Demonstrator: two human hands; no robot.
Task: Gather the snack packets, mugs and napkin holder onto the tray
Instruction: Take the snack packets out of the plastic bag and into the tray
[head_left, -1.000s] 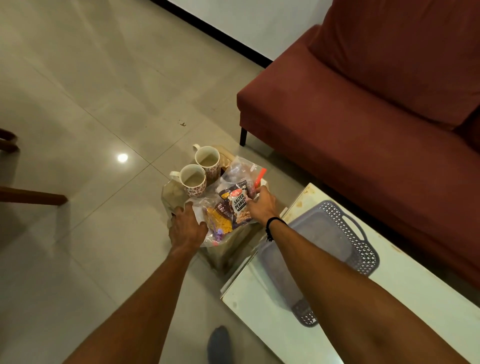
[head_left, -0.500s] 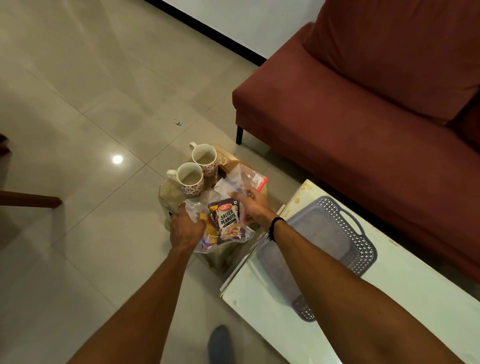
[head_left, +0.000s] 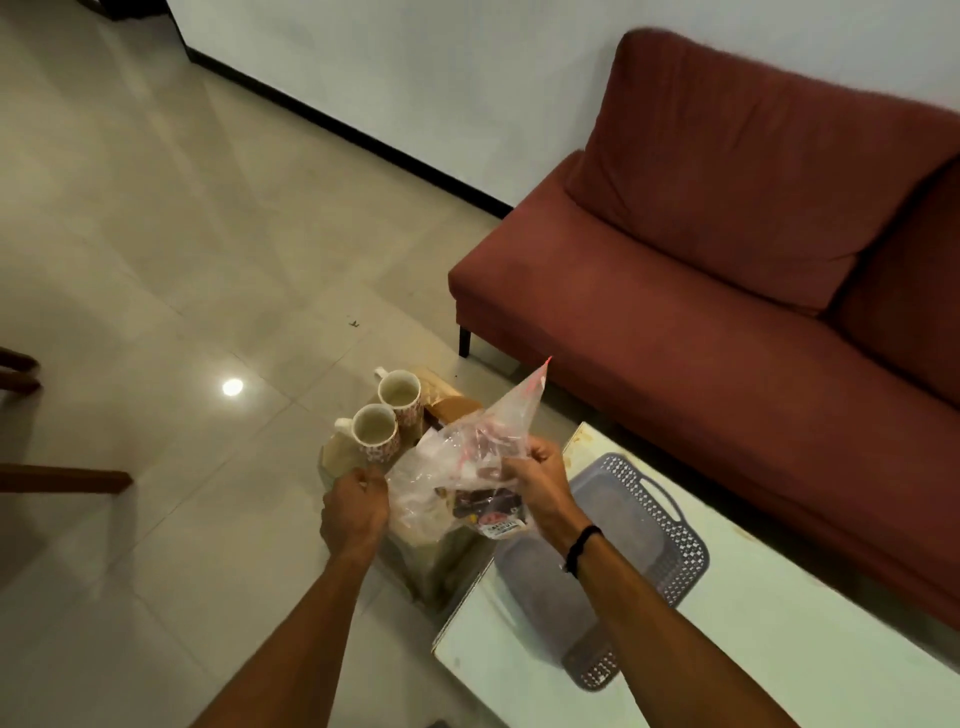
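A clear plastic bag (head_left: 457, 467) of snack packets (head_left: 491, 506) is gripped by the right hand (head_left: 537, 480), fingers curled round its middle, and is held above a small side table (head_left: 340, 457), just left of the tray (bag's top corner w/ red strip points up toward the sofa (head_left: 727, 312)). The left hand (head_left: 356, 506) is at the bag's lower left edge w/ fingers curled; whether plastic is actually pinched cannot be told, prob. touching. Two patterned mugs (head_left: 375, 428) are stood upright, side by side, on the side table behind the bag. A grey perforated tray (head_left: 670, 545) is laid on the white coffee table (head_left: 779, 649), next to the right wrist, which bears a black band (head_left: 581, 545).
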